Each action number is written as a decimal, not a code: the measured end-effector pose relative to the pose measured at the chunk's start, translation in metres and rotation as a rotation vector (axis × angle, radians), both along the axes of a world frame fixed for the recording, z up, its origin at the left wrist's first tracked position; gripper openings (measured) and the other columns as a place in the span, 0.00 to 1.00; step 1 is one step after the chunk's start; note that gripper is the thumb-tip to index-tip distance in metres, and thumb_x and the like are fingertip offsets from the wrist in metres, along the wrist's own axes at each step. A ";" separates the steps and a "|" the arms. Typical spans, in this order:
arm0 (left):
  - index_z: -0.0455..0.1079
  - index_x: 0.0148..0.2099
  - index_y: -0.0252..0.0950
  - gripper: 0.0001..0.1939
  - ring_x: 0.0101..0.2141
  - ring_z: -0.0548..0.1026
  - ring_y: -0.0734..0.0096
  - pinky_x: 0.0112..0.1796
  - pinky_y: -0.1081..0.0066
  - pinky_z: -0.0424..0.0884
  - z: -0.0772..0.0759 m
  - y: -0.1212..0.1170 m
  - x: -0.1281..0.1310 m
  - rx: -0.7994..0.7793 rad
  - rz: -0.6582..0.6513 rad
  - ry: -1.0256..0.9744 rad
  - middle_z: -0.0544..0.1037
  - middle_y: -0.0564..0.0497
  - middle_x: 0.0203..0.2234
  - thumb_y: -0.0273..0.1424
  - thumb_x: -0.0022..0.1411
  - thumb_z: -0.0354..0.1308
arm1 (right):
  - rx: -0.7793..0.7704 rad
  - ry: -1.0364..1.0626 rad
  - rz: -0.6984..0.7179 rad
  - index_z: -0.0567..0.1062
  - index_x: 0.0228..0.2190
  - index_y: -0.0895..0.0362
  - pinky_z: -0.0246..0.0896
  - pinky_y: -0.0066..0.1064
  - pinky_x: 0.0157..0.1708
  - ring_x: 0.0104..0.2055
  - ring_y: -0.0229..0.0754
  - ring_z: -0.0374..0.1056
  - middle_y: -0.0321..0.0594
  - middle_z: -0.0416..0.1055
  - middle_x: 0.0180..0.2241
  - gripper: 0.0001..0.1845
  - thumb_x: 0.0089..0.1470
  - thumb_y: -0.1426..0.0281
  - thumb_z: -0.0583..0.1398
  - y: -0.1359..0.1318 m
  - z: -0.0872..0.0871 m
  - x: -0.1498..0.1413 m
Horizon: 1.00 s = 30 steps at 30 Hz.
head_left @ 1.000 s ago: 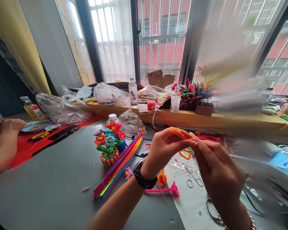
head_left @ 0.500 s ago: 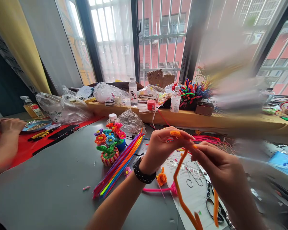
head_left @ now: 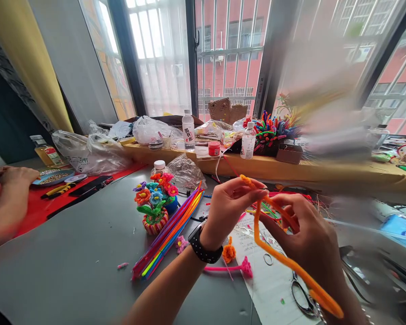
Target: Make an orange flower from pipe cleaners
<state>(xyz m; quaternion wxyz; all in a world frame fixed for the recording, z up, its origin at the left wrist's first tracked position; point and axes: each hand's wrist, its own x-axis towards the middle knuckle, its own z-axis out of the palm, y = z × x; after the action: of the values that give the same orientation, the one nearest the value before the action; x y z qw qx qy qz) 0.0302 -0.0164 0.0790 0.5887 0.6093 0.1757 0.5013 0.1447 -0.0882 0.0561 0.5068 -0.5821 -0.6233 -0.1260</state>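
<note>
My left hand (head_left: 223,212), with a black watch on its wrist, pinches an orange pipe cleaner (head_left: 291,266) near a twisted end that pokes out above the fingers. Another stretch of it is between the fingers of my right hand (head_left: 309,232), and a long bent length hangs down across that wrist. Under the hands are an orange pipe-cleaner flower (head_left: 229,253), a pink flower (head_left: 246,267) on a stem and a small light pink flower (head_left: 182,243). A sheet of paper (head_left: 269,293) carries scissors (head_left: 299,295), partly hidden by my right arm.
A bundle of coloured pipe cleaners (head_left: 171,239) lies left of my hands, beside a striped pot (head_left: 154,222) of pipe-cleaner flowers. Water bottles (head_left: 188,133) and plastic bags (head_left: 150,131) line the sill. At far left another person's hands (head_left: 20,176) rest by a blue tray (head_left: 56,179).
My right hand has drawn slightly away from my left, and a strand now spans the gap between them. The hanging length has swung to the right, and more of the twisted end shows.
</note>
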 end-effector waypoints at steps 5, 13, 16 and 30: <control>0.73 0.28 0.33 0.05 0.27 0.73 0.73 0.32 0.74 0.70 -0.002 -0.001 0.001 0.058 0.029 0.036 0.76 0.51 0.24 0.30 0.46 0.62 | 0.212 -0.193 -0.088 0.67 0.35 0.54 0.61 0.28 0.26 0.27 0.37 0.66 0.39 0.69 0.31 0.10 0.47 0.68 0.59 0.002 -0.004 0.000; 0.74 0.29 0.35 0.04 0.30 0.74 0.70 0.33 0.73 0.71 -0.002 -0.006 0.000 0.165 0.049 0.083 0.78 0.50 0.27 0.30 0.48 0.61 | 0.197 0.257 0.096 0.70 0.25 0.54 0.62 0.29 0.29 0.29 0.37 0.65 0.36 0.68 0.26 0.01 0.47 0.71 0.59 -0.002 -0.001 -0.005; 0.74 0.29 0.35 0.04 0.29 0.74 0.71 0.33 0.74 0.70 -0.001 -0.008 -0.001 0.232 0.037 0.098 0.78 0.50 0.27 0.29 0.49 0.60 | -0.009 0.755 0.293 0.69 0.26 0.54 0.60 0.26 0.22 0.24 0.35 0.64 0.34 0.67 0.23 0.05 0.47 0.66 0.59 -0.005 0.005 -0.004; 0.74 0.33 0.36 0.07 0.31 0.73 0.72 0.33 0.74 0.68 -0.003 -0.005 0.001 0.117 -0.135 0.019 0.76 0.49 0.31 0.29 0.47 0.61 | -0.156 1.135 0.454 0.66 0.23 0.55 0.40 0.20 0.11 0.12 0.27 0.48 0.26 0.56 0.11 0.11 0.43 0.62 0.62 -0.007 0.009 -0.005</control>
<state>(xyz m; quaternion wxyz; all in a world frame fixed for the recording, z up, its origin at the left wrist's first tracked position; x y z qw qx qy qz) 0.0312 -0.0217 0.0758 0.5827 0.6579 0.1103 0.4641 0.1399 -0.0953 0.0653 0.7295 -0.4464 -0.3723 0.3605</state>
